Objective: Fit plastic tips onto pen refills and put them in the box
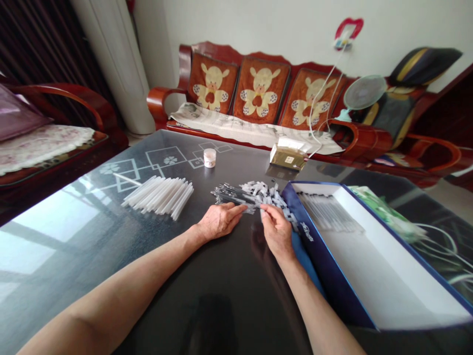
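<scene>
My left hand [220,219] lies on the dark glass table [111,246] with its fingers stretched toward a heap of thin clear parts with white ends [251,195]; its fingertips touch the heap's near edge. My right hand [276,228] rests beside it, fingers curled at the heap's right side, pinching small white pieces I cannot make out clearly. A row of white tubes [158,195] lies to the left of my left hand.
A blue-rimmed white box lid [369,256] holding several clear parts [330,213] sits at right. A small white jar [209,158] and an olive carton [287,157] stand farther back. A green packet [384,213] lies beyond the lid. A red wooden sofa [258,88] is behind.
</scene>
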A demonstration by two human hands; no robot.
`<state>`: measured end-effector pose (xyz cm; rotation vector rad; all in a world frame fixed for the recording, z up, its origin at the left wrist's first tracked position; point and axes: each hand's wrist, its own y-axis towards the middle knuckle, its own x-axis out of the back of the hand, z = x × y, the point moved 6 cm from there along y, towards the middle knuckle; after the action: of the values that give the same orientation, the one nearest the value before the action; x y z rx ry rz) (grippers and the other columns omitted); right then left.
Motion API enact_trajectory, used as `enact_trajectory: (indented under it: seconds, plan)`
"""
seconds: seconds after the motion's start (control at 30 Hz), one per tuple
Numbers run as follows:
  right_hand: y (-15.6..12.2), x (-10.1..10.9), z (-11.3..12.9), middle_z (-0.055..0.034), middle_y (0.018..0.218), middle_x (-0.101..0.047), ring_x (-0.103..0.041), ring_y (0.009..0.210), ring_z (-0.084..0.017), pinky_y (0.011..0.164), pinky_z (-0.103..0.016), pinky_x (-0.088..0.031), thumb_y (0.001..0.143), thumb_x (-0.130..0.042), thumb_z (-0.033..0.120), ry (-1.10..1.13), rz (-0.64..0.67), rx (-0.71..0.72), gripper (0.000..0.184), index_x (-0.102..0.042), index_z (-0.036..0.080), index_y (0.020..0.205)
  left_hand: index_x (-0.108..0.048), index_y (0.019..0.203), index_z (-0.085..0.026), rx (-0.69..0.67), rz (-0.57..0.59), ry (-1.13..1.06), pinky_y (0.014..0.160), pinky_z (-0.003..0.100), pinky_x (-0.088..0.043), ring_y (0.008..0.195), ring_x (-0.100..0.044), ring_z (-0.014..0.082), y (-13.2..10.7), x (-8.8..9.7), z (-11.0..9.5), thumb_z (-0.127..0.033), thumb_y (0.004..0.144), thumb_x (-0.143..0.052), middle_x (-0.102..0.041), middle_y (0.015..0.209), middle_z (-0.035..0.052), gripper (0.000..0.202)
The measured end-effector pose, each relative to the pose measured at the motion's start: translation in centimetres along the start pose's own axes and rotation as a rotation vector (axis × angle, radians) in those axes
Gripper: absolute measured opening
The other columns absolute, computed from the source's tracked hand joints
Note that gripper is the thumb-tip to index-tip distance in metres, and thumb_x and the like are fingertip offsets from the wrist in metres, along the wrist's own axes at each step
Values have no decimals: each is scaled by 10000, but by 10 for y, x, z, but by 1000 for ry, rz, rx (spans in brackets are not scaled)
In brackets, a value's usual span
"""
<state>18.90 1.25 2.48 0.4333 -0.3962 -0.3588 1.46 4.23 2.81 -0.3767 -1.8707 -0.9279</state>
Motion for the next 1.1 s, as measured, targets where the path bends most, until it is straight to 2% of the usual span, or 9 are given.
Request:
enact_trajectory:
  seconds: [0.07,0.17,0.27,0.37,0.53,0.73,1.1]
  plan:
    - [-3,-7,-9,-66,1031,-689,-632,947,-206,842,-340,-510,822,-587,359,133,35,-155,241,-692,214,983,-530,1301,-222,-13,15,-6,609,205,-486,696,-633,127,0,-1,-1,-327,978,-365,-639,862,28,377]
    - [-9,-17,-20,-35,991,-705,-636,855,-172,742,-298,-520,759,-666,391,365,61,-368,273,-690,218,970,-509,1319,-232,-31,14,-7,592,200,-477,686,-630,124,-1,-2,-2,-325,980,-361,-637,861,19,382]
    - [-13,-24,-25,-2,900,-696,-620,760,-119,681,-247,-510,683,-750,368,604,47,-516,305,-683,215,938,-511,1311,-232,-44,1,-11,587,192,-472,681,-628,118,-2,-3,-2,-320,977,-370,-635,860,16,373]
    - [-14,-27,-25,21,789,-676,-612,713,-94,685,-231,-515,622,-804,340,740,22,-603,334,-682,205,902,-521,1295,-224,-54,-12,-28,596,185,-475,689,-632,113,-2,-4,-2,-314,972,-382,-639,864,19,362]
    - [-14,-25,-26,21,749,-677,-635,733,-109,746,-271,-540,587,-828,327,796,-30,-613,335,-664,203,851,-533,1267,-204,-71,-16,-58,627,205,-501,705,-641,123,-2,-3,-4,-312,976,-368,-651,867,26,351]
    - [-15,-26,-27,13,776,-680,-649,752,-123,762,-294,-548,582,-829,339,741,-39,-576,343,-647,198,837,-579,1171,-162,-76,-5,-61,670,225,-523,745,-654,137,-1,-3,-7,-308,974,-368,-665,878,49,324]
    - [-17,-29,-24,3,829,-686,-650,734,-137,776,-313,-546,698,-744,399,435,82,-409,293,-664,211,907,-632,1031,-154,-55,65,-77,672,247,-518,727,-624,145,0,-2,-4,-320,968,-379,-616,846,56,309]
